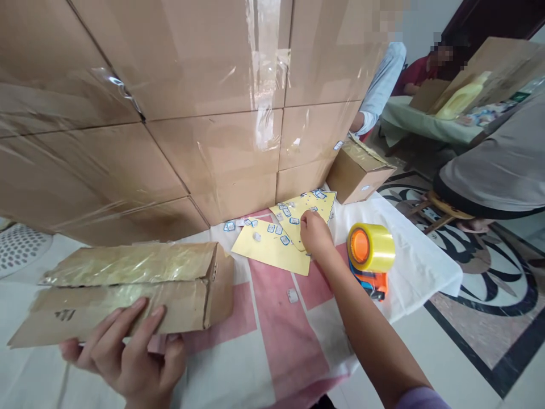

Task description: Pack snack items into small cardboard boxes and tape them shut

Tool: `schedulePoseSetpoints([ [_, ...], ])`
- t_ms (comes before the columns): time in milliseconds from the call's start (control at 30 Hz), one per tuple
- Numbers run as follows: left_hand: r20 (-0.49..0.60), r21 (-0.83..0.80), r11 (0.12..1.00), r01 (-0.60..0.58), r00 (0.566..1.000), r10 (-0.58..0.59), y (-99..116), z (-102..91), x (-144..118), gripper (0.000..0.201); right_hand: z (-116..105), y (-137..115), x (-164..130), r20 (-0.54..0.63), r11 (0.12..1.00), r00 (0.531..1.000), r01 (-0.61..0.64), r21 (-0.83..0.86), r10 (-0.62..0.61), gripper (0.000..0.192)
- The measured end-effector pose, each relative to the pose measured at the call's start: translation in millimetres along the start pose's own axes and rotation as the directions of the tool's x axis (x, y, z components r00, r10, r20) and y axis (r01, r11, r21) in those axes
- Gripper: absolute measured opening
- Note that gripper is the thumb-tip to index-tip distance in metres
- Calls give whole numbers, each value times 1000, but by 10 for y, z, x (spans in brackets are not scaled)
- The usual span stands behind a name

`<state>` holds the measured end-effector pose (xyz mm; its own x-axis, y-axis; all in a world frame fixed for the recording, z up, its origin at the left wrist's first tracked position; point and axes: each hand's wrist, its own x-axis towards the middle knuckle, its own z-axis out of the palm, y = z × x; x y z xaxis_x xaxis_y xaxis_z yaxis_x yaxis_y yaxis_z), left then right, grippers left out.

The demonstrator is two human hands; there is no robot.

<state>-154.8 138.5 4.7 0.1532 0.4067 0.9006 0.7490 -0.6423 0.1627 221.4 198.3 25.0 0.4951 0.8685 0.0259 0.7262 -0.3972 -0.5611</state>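
Observation:
My left hand (131, 355) grips the near side of a small cardboard box (128, 307), fingertips pressed on its front face and thumb underneath. The box lies at the lower left, with clear tape along its top seam. Further right, my right hand (315, 233) is curled closed over a yellow sticker sheet (293, 232) bearing small blue-edged labels. Its fingertips are turned away, so whatever they pinch is hidden. A second yellow sheet (272, 255) with a few labels overlaps the first. A small whitish scrap (292, 295) lies on the cloth nearer to me.
Stacked, taped cardboard boxes (221, 165) form a wall behind the sheets. Another labelled box (360, 170) stands at the right end. A yellow tape roll (378, 248) sits on an orange-blue dispenser (377, 284) beside my right forearm. Other people sit or stand beyond the table.

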Motion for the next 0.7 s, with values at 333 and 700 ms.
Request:
schedulePoseSetpoints([
  [333,56,82,995,-49,997,44,-87,-60,-51,71,92,54,68,-10,806,994,-85,585,112,25],
  [700,14,9,1000,8,1000,-8,-9,-35,2,70,-56,36,51,2,596,992,-80,799,129,45],
])
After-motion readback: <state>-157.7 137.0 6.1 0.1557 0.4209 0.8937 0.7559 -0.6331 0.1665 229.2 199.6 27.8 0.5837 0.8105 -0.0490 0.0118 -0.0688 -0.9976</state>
